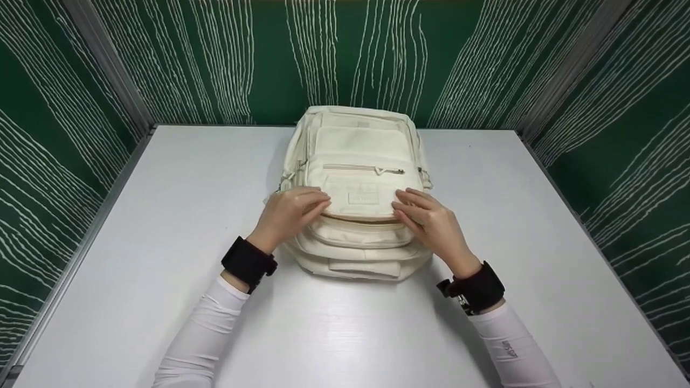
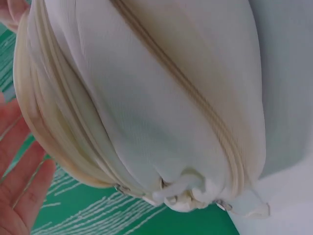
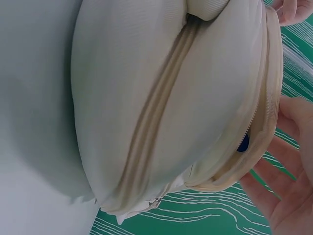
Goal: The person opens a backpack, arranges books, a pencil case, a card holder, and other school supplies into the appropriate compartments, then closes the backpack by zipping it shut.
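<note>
A cream backpack [image 1: 358, 145] lies on its back, its front pocket [image 1: 362, 183] facing up with a label patch and a short zipper. My left hand [image 1: 288, 213] is at the pocket's lower left edge; the left wrist view shows its fingers [image 2: 24, 188] spread and fairly straight beside the rim. Opposite it, my right hand [image 1: 431, 221] touches the lower right edge, its fingers [image 3: 274, 186] extended along the outer face. In the right wrist view the pocket's zipper [image 3: 252, 120] is undone along this side, and a small dark blue thing [image 3: 244, 143] shows inside.
The backpack rests on a white table [image 1: 135, 226]. Green panels [image 1: 275, 64] with white wavy lines stand behind the table and along both sides. Metal posts [image 1: 110, 59] rise at the back corners. Black wrist bands [image 1: 248, 264] sit above white sleeves.
</note>
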